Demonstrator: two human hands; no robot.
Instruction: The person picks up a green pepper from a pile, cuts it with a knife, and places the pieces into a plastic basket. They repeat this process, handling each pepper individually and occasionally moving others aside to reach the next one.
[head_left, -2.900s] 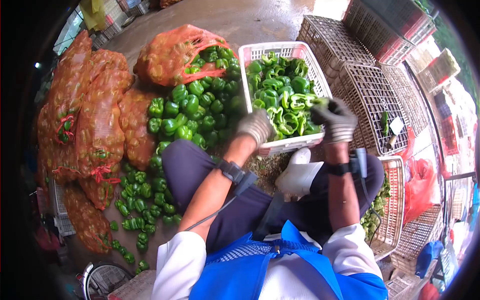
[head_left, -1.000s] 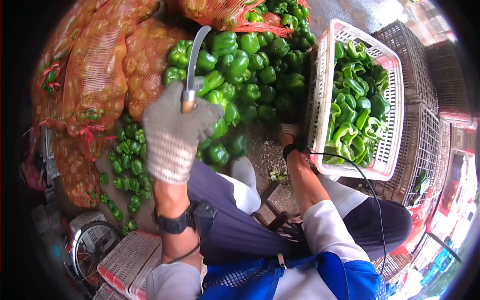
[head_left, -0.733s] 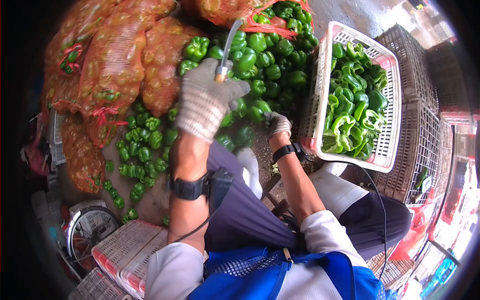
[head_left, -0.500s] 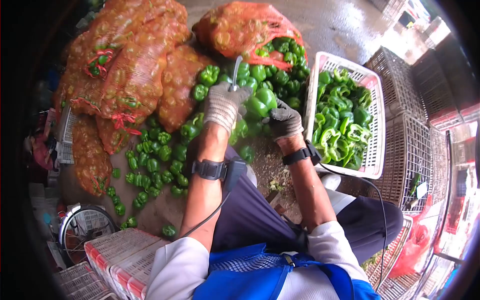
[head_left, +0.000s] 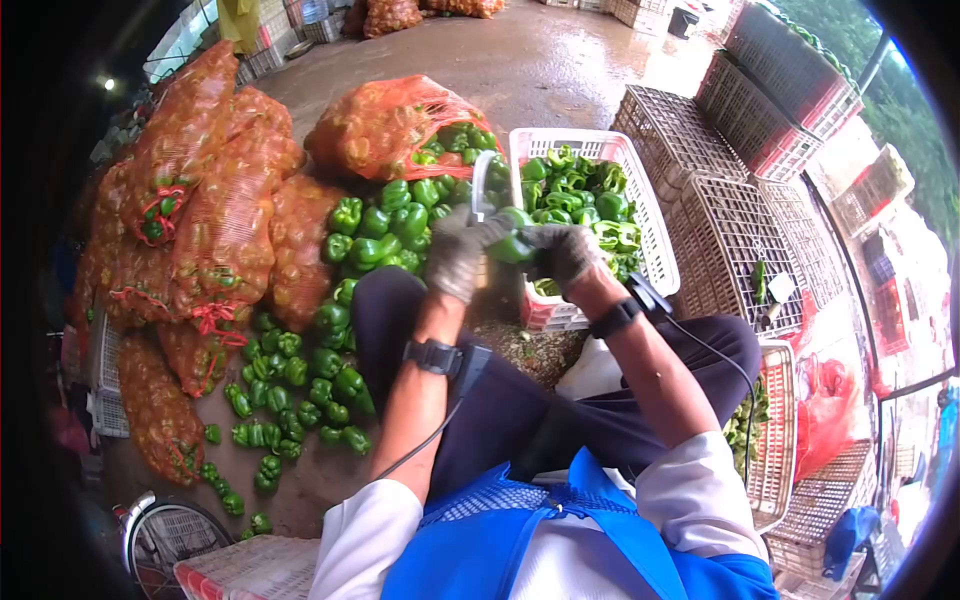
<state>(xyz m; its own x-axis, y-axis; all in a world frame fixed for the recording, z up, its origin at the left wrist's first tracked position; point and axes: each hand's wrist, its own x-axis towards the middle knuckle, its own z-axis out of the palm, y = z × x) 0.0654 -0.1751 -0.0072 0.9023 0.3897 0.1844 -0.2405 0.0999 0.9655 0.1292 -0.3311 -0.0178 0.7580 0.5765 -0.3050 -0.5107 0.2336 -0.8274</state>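
Gripping a glossy, rounded green bell pepper [head_left: 512, 245], the grey-gloved right hand [head_left: 570, 253] steadies it between the hands; the grey-gloved left hand [head_left: 460, 258] is closed around a curved, metal-bladed knife [head_left: 480, 185]. The pepper is probably light, firm and slick, liable to crack if squeezed, best held round its shoulders. From it, towards two o'clock, a white slatted plastic basket [head_left: 650, 220] holds cut green pepper pieces [head_left: 618, 235]; towards ten, an orange mesh sack [head_left: 365, 125] holds whole peppers [head_left: 462, 137].
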